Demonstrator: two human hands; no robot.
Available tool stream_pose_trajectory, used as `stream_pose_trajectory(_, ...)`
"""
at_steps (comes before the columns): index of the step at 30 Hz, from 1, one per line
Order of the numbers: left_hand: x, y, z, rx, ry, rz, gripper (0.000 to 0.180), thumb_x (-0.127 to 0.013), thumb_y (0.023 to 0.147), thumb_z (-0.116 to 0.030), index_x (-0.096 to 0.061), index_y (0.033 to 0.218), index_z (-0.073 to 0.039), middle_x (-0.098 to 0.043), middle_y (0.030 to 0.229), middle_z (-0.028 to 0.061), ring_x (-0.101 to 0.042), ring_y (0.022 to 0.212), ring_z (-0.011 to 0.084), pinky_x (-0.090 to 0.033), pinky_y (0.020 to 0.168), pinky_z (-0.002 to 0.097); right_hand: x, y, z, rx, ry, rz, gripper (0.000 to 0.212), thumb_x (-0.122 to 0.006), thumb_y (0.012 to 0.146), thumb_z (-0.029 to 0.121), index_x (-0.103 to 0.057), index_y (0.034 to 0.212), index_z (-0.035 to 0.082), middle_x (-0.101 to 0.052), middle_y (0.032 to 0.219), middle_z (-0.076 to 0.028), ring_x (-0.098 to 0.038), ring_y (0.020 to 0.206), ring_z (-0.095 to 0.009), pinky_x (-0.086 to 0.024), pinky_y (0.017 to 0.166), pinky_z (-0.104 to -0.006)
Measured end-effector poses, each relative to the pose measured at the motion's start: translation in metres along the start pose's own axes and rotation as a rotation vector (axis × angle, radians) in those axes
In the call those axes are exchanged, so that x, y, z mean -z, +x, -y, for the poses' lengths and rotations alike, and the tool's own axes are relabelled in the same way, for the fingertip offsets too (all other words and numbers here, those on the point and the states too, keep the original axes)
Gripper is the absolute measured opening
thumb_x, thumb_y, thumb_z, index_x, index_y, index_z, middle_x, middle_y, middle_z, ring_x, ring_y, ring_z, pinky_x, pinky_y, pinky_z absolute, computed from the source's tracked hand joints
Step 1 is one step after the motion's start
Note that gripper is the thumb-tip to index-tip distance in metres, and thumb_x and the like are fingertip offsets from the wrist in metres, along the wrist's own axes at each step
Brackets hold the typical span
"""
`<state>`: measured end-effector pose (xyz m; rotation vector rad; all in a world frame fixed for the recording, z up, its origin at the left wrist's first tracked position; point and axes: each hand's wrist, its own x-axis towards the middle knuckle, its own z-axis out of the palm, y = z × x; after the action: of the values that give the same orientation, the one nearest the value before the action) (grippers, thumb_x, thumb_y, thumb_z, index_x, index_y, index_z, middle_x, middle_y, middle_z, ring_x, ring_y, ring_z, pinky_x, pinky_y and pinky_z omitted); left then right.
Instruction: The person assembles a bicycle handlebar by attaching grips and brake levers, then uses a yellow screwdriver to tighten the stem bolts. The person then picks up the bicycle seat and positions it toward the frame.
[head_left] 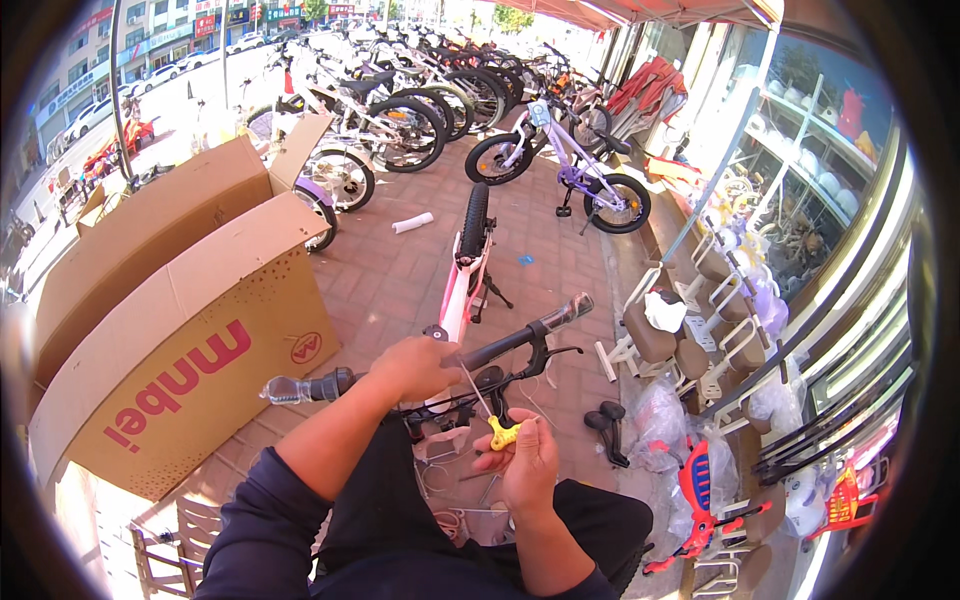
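Observation:
A small pink and white bicycle (pixel 456 305) stands before me, its black-tyred wheel (pixel 474 222) at the far end. Its black handlebar (pixel 500 346) runs across in front of my lap, with clear plastic over the grips. My left hand (pixel 415 368) is closed over the middle of the handlebar, by the stem; its fingertips are partly hidden. Lower and to the right, my right hand (pixel 527 462) pinches the yellow handle of a hex key (pixel 504 434). The key's thin metal shaft slants up toward the bar's centre; its tip's contact is unclear.
A large open cardboard box (pixel 200 370) stands at left. Several bicycles are parked behind, with a purple one (pixel 570 150) nearer. Black pedal-like parts (pixel 606 430) lie on the brick paving at right. Beyond them are plastic bags (pixel 660 420), a red and blue toy (pixel 697 490) and seats (pixel 650 330).

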<state>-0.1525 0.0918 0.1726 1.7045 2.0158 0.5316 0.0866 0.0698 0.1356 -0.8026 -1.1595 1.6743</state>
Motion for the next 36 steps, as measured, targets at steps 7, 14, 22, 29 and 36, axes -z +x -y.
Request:
stream_pose_trajectory(7,0.005,-0.006,-0.009,0.029,0.001,-0.001,0.043,-0.065,0.093,-0.043,-0.071,0.122,-0.012,-0.073,0.115,0.0243,-0.068,0.112,0.0442,-0.054,0.096,0.0543,0.022,0.005,-0.018,0.552,-0.776,-0.066,0.083,-0.087,0.089,0.024,-0.039,0.152,-0.002,-0.059,0.137,-0.031,-0.069,0.108,-0.037,-0.058,0.091,-0.0436)
stream_pose_trajectory(14,0.006,-0.007,-0.009,0.031,0.005,0.005,0.05,-0.065,0.094,-0.045,-0.07,0.131,-0.013,-0.072,0.122,0.0234,-0.068,0.116,0.0427,-0.054,0.099,0.0531,0.018,0.005,0.005,0.857,-1.509,-0.069,0.065,-0.092,0.076,0.028,-0.064,0.131,0.007,-0.047,0.15,-0.032,-0.056,0.126,-0.046,-0.047,0.105,-0.0502)
stream_pose_trajectory(22,-0.004,-0.001,0.003,0.025,0.016,-0.035,0.058,-0.07,0.092,-0.048,-0.068,0.14,-0.015,-0.073,0.118,0.025,-0.07,0.111,0.0438,-0.055,0.098,0.0495,0.009,0.032,0.025,1.004,-1.697,0.265,0.034,-0.078,0.086,0.023,-0.071,0.114,0.005,-0.065,0.08,-0.008,-0.063,0.081,-0.029,-0.05,0.092,-0.045)
stream_pose_trajectory(29,-0.006,0.004,0.001,0.025,-0.035,-0.009,0.054,-0.074,0.087,-0.042,-0.072,0.135,-0.017,-0.074,0.117,0.0229,-0.07,0.111,0.0402,-0.055,0.097,0.0495,-0.006,0.014,-0.009,-0.309,0.27,-0.007,0.024,-0.071,0.104,0.028,-0.072,0.115,0.007,-0.047,0.063,0.01,-0.04,0.052,-0.004,-0.048,0.062,-0.0292)
stream_pose_trajectory(36,0.002,-0.003,0.002,0.011,0.041,0.012,0.069,-0.082,0.081,-0.041,-0.065,0.145,-0.018,-0.074,0.114,0.0243,-0.071,0.108,0.0428,-0.055,0.095,0.0485,-0.006,-0.004,-0.007,0.108,-0.59,-0.069,0.023,-0.073,0.099,0.018,-0.075,0.111,-0.002,-0.069,0.081,-0.002,-0.06,0.071,-0.008,-0.05,0.07,-0.0284)
